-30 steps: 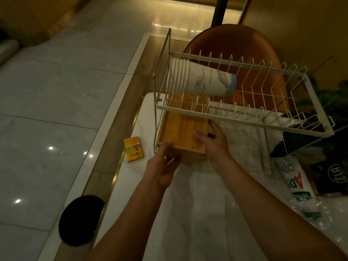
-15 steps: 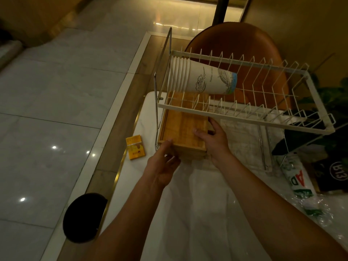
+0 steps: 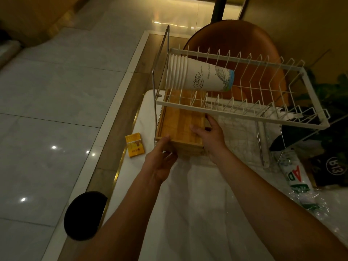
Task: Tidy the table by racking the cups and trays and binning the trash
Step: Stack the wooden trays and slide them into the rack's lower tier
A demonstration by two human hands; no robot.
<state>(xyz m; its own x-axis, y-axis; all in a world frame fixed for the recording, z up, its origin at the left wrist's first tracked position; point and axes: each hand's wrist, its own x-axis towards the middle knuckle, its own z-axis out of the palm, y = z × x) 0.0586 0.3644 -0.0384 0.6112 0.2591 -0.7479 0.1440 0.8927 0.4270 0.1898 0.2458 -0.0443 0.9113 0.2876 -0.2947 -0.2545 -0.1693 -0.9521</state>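
A stack of wooden trays lies under the upper tier of the white wire rack, at its left end. My left hand touches the trays' near left corner with fingers spread. My right hand grips the trays' near right corner, thumb on top. A stack of white paper cups lies on its side in the upper tier. A yellow cigarette pack lies on the white table left of the rack.
A black round bin stands on the floor left of the table. Crumpled clear plastic with green and red print lies at the right beside a dark bag. An orange chair stands behind the rack.
The trays have slid a little further under the rack. Both hands stay at their near corners.
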